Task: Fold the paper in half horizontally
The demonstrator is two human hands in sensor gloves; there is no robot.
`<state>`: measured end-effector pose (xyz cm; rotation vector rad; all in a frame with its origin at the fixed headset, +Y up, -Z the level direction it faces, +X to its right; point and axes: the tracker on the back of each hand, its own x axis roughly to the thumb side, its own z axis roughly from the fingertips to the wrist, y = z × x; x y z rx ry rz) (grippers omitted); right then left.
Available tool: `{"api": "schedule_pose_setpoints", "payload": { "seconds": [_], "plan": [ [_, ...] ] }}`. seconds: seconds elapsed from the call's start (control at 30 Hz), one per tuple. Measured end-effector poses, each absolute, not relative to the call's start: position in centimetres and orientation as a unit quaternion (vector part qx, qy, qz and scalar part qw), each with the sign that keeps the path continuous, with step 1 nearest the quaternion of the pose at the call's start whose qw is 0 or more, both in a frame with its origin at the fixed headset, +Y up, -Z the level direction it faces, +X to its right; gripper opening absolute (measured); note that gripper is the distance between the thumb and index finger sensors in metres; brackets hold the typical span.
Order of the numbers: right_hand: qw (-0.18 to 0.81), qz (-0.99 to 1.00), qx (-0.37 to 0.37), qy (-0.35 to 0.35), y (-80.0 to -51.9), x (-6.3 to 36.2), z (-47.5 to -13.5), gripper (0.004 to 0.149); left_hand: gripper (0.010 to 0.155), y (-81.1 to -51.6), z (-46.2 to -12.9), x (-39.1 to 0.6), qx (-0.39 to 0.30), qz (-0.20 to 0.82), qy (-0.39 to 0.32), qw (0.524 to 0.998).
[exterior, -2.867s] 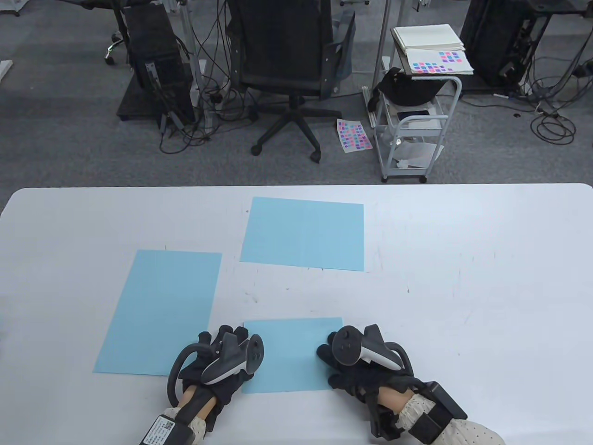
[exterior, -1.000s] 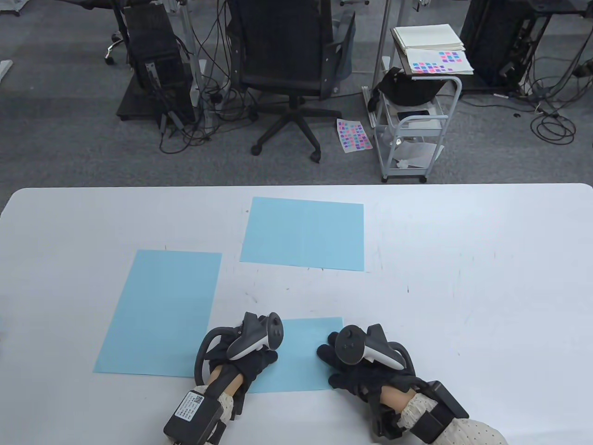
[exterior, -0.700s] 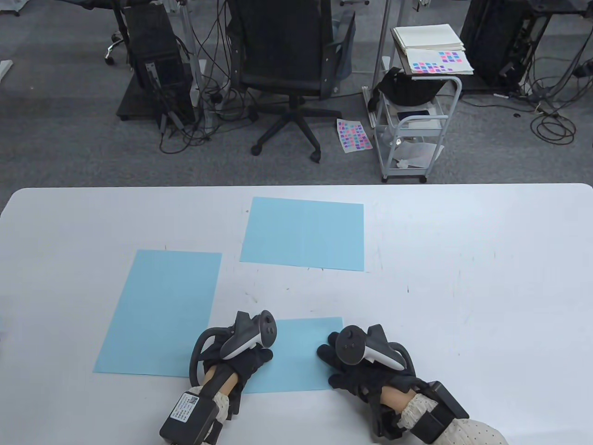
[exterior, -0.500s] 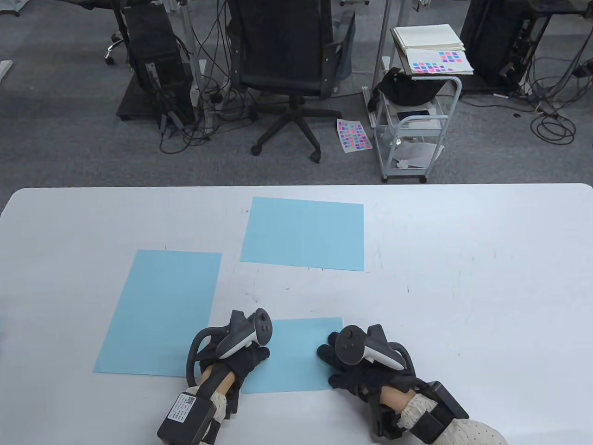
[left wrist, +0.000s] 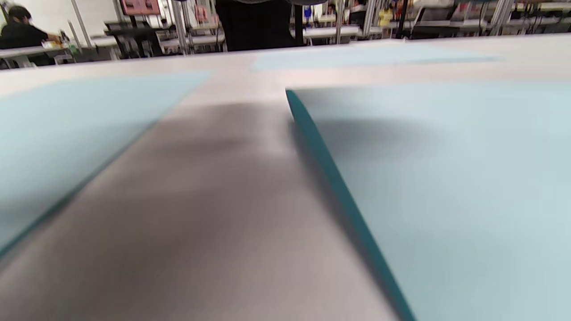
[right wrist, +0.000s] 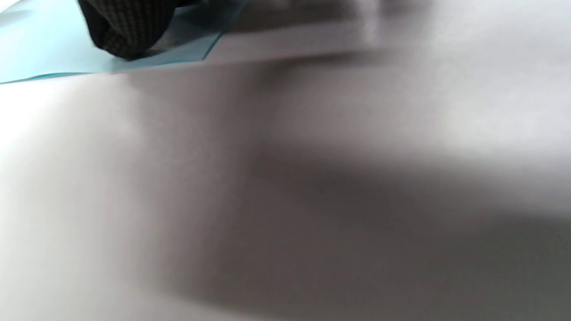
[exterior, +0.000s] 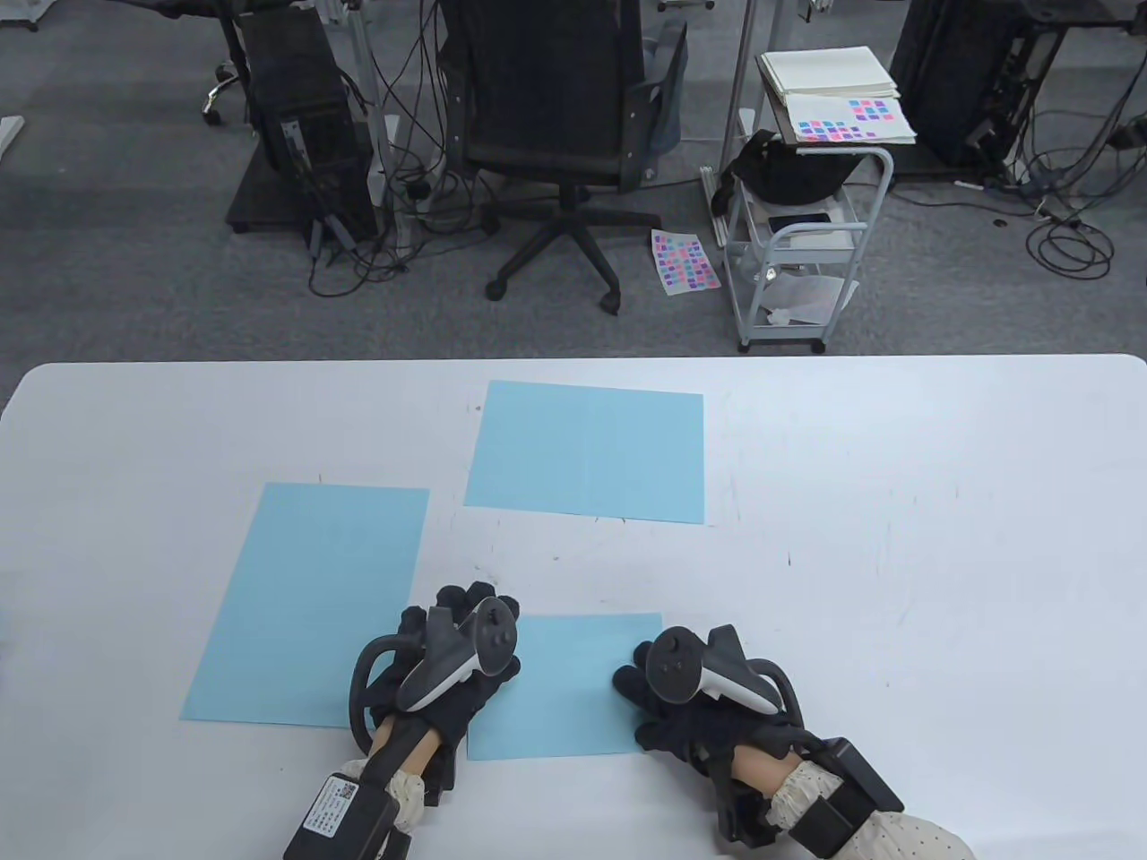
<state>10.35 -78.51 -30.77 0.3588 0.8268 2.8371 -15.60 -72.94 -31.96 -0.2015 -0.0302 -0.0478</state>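
A folded light blue paper [exterior: 569, 685] lies near the table's front edge between my hands. My left hand [exterior: 466, 618] lies over its left edge, fingers stretched away from me past the paper's far left corner. My right hand [exterior: 638, 688] rests on the paper's right edge and presses it down. In the left wrist view the folded paper [left wrist: 446, 187] fills the right side, its left edge showing as a dark line; no fingers show there. In the right wrist view a gloved fingertip [right wrist: 125, 26] presses on the paper's corner [right wrist: 40, 49].
A full blue sheet [exterior: 314, 600] lies flat just left of my left hand. Another blue sheet [exterior: 587, 452] lies farther back at the middle. The white table [exterior: 896, 537] is bare to the right. An office chair and a cart stand beyond the far edge.
My left hand has slid left and away from me along the folded paper's left edge, and its fingers now show stretched out. My right hand and the paper have not moved.
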Motion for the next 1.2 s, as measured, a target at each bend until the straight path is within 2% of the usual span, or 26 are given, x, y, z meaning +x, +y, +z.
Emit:
{"api": "schedule_pose_setpoints", "payload": {
  "seconds": [0.1,0.3,0.73,0.97,1.2],
  "plan": [
    [0.081,0.95,0.12,0.277,-78.5,10.3,-30.8,0.067,0.071,-71.8,-31.5,-15.9,-0.056,-0.012,-0.014,0.998],
    [0.081,0.95,0.121,0.276,-78.5,10.3,-30.8,0.067,0.073,-71.3,-30.5,-16.6,0.005,-0.014,-0.009,1.0],
    [0.08,0.951,0.123,0.272,-78.3,10.0,-30.9,0.067,0.073,-72.6,-29.9,-18.3,-0.008,-0.02,-0.003,1.0],
    [0.116,0.96,0.093,0.237,-76.0,9.3,-32.5,0.067,0.073,-72.6,-29.6,-18.2,-0.007,-0.019,-0.006,1.0],
    [0.139,0.966,0.087,0.198,-74.5,6.5,-33.8,0.068,0.074,-72.5,-29.5,-18.2,-0.004,-0.019,-0.013,1.0]
  ]
}}
